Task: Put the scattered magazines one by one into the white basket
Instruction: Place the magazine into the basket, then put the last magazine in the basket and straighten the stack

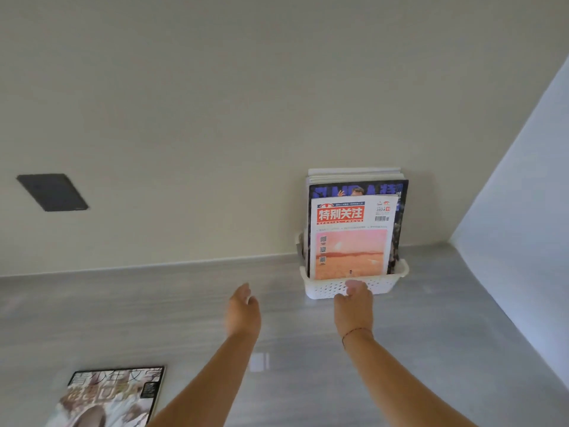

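Note:
A white perforated basket [381,286] stands against the back wall on the grey table. Several magazines stand upright in it; the front one [351,238] has a red title block and a pink picture, and a dark blue one [400,192] is behind it. My right hand [354,302] is just in front of the basket's front wall, fingers apart, holding nothing. My left hand [243,309] hovers over the table to the left of the basket, open and empty. One more magazine [107,399] with a dark cover lies flat at the near left of the table.
The grey table [462,318] meets a cream wall at the back and a pale wall on the right. A dark rectangular plate [52,192] is set in the back wall at the left. A small white patch [258,362] shows on the table between my forearms.

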Motion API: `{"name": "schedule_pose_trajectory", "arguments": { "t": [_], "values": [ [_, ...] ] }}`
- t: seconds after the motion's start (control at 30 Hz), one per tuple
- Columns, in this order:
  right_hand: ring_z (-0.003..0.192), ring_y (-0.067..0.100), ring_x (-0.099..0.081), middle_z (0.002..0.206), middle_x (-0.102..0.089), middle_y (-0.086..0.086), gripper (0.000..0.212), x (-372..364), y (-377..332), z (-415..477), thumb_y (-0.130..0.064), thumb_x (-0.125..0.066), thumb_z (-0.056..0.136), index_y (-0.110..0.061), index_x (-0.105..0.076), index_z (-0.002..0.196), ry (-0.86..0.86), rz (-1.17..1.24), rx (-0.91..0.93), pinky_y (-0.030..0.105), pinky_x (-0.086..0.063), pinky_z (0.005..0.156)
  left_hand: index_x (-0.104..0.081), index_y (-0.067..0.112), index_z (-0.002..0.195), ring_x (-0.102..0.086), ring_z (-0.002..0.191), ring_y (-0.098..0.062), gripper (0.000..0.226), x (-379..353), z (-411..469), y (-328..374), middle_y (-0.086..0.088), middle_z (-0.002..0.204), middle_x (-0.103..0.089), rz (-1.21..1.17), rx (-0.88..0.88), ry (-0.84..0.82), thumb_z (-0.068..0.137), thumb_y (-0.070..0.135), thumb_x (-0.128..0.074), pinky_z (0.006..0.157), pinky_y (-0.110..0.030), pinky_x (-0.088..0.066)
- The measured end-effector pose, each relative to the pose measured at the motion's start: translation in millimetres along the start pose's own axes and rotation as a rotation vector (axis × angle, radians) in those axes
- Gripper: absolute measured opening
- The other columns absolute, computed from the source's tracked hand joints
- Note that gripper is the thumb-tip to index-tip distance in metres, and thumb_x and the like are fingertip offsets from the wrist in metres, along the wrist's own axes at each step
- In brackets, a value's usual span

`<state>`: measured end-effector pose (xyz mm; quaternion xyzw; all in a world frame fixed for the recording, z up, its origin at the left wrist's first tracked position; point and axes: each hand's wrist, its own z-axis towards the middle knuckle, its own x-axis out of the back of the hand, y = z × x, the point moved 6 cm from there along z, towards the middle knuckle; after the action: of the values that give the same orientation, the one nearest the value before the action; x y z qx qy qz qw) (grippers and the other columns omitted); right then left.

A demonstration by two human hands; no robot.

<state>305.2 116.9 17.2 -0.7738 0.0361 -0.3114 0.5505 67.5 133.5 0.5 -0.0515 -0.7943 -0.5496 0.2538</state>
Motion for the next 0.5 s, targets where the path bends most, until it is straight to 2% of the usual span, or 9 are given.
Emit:
{"name": "schedule_pose_trajectory", "arguments": {
  "t": [0.07,0.1,0.2,0.27,0.3,0.4,0.43,0.5],
  "values": [
    [0.087,0.021,-0.052,0.109,-0.051,0.01,0.041,-43,13,-33,0.001,-0.044,0.081,-0.003,-0.05,0.122,-0.174,-0.012,-0.085,0.028,-0.043,0.075,-0.05,0.003,0.133,-0.053,0.124,-0.029,0.042,39,-5,-37,-0.015,0.134,-0.056,0.031,0.054,0.062,0.092,0.001,-0.044,0.103,-0.035,-0.04],
    [0.086,0.02,-0.051,0.109,-0.053,0.011,0.041,-65,18,-52,0.0,-0.045,0.082,-0.003,-0.05,0.123,-0.26,-0.038,-0.118,0.025,-0.04,0.073,-0.051,0.003,0.132,-0.054,0.123,-0.029,0.042,59,-7,-54,-0.016,0.134,-0.057,0.053,0.077,0.084,0.091,0.001,-0.044,0.102,-0.035,-0.04],
    [0.101,0.022,-0.055,0.117,-0.057,0.012,0.042,-129,29,-111,-0.005,-0.051,0.085,-0.004,-0.048,0.127,-0.473,-0.099,-0.172,0.02,-0.038,0.077,-0.054,0.003,0.131,-0.054,0.122,-0.03,0.041,121,-13,-102,-0.016,0.133,-0.058,0.13,0.135,0.156,0.09,0.002,-0.046,0.099,-0.036,-0.042],
    [0.103,0.022,-0.055,0.119,-0.058,0.013,0.04,-164,32,-147,-0.007,-0.052,0.086,-0.003,-0.049,0.126,-0.539,-0.135,-0.197,0.019,-0.036,0.078,-0.057,0.002,0.127,-0.056,0.12,-0.032,0.04,162,-17,-128,-0.018,0.129,-0.06,0.166,0.164,0.205,0.088,0.001,-0.048,0.096,-0.037,-0.043],
    [0.099,0.021,-0.054,0.114,-0.058,0.011,0.038,-180,32,-165,-0.008,-0.052,0.087,-0.005,-0.05,0.124,-0.571,-0.149,-0.213,0.018,-0.035,0.078,-0.058,0.001,0.124,-0.057,0.117,-0.034,0.038,182,-19,-141,-0.02,0.127,-0.061,0.192,0.177,0.222,0.087,0.001,-0.049,0.094,-0.037,-0.043],
    [0.088,0.019,-0.047,0.099,-0.049,0.008,0.016,-218,31,-210,-0.008,-0.051,0.085,-0.015,-0.051,0.099,-0.618,-0.141,-0.254,0.018,-0.034,0.075,-0.057,0.007,0.126,-0.055,0.116,-0.035,0.039,236,-26,-177,-0.02,0.128,-0.058,0.288,0.252,0.25,0.088,0.004,-0.049,0.095,-0.04,-0.044],
    [0.091,0.022,-0.05,0.103,-0.051,0.011,0.015,-226,28,-224,-0.008,-0.051,0.086,-0.014,-0.053,0.1,-0.626,-0.17,-0.262,0.02,-0.036,0.076,-0.056,0.009,0.126,-0.053,0.115,-0.036,0.039,252,-28,-190,-0.019,0.129,-0.055,0.303,0.289,0.26,0.088,0.005,-0.049,0.096,-0.042,-0.045],
    [0.111,0.027,-0.055,0.124,-0.055,0.014,0.035,-242,30,-246,-0.009,-0.051,0.087,-0.006,-0.05,0.122,-0.615,-0.194,-0.284,0.024,-0.041,0.085,-0.054,0.013,0.128,-0.05,0.116,-0.037,0.042,280,-34,-214,-0.019,0.131,-0.05,0.315,0.368,0.273,0.087,0.01,-0.05,0.098,-0.044,-0.044]
  ]
}}
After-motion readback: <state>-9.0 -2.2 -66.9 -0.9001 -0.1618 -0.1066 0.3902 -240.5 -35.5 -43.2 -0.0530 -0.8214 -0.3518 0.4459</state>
